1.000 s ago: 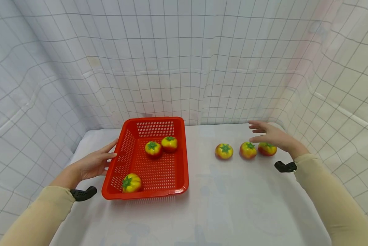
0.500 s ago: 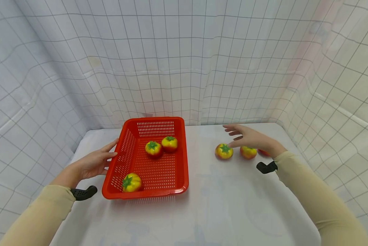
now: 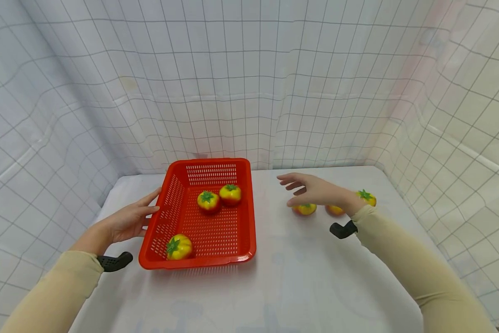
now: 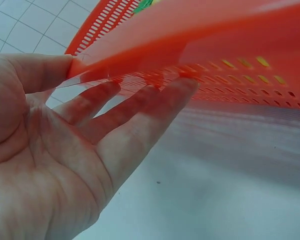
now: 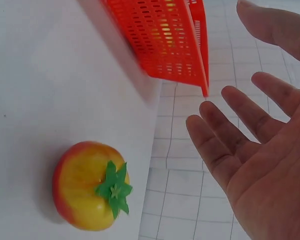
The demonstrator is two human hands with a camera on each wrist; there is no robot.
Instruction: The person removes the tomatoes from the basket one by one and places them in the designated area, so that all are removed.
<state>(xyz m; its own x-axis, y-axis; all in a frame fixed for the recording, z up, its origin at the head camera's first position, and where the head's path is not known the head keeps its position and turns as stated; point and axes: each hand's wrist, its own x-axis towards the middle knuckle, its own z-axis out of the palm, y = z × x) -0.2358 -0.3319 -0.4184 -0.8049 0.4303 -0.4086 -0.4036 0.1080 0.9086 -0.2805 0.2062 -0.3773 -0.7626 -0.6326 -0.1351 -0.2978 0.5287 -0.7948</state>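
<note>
My left hand [image 3: 122, 224] is at the left side of a red plastic basket [image 3: 249, 222], thumb on the rim and fingers under it against the slotted outer wall. Inside the basket lie a toy tomato [image 3: 179, 247], yellow and red with a green leaf top, and two more like it, a middle one [image 3: 208, 202] and a back one [image 3: 230, 194]. My right hand [image 3: 316, 189] hovers with nothing in it, fingers spread, over a toy tomato [image 3: 305, 209] that it partly covers. In the right wrist view that tomato [image 5: 85, 187] sits on the table, apart from the fingers.
Under my right wrist, another toy tomato [image 3: 335, 210] is mostly hidden. Farther right, one more toy tomato [image 3: 366, 198] shows past the forearm. A white table [image 3: 274, 286] carries everything, with grid-patterned white curtains [image 3: 258, 92] behind and at both sides.
My right hand has moved left, from above the rightmost tomatoes to over the one nearest the basket. The left hand and the basket have hardly moved.
</note>
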